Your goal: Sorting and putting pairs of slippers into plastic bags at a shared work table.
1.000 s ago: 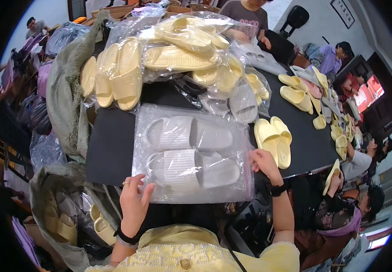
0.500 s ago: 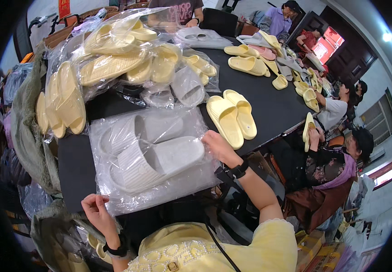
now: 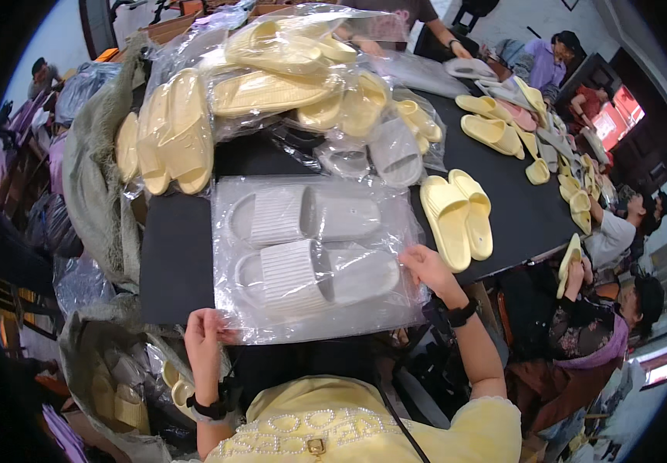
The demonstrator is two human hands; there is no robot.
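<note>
A clear plastic bag (image 3: 333, 326) lies flat at the near edge of the black table, and inside it a pair of grey slippers (image 3: 291, 272) rests side by side, toes to the left. The bag's near left corner is pinched between the fingers of my left hand (image 3: 204, 341). Closed on the bag's right edge, beside the heel of the nearer slipper, is my right hand (image 3: 432, 272). A loose pair of pale yellow slippers (image 3: 447, 212) sits just right of the bag. Behind it are bagged grey slippers (image 3: 397, 153).
Bagged yellow slippers (image 3: 272, 94) are heaped at the far left. An open woven sack (image 3: 79, 328) with slippers inside stands at the lower left. More loose slippers (image 3: 492, 133) spread along the table's right side, where co-workers sit. A person (image 3: 407, 11) stands across the table.
The bag lies squarer to me, and the grey slippers in it have straightened. Both my hands still hold its edges. My view has swung left, and the person opposite has reached onto the flat bags.
</note>
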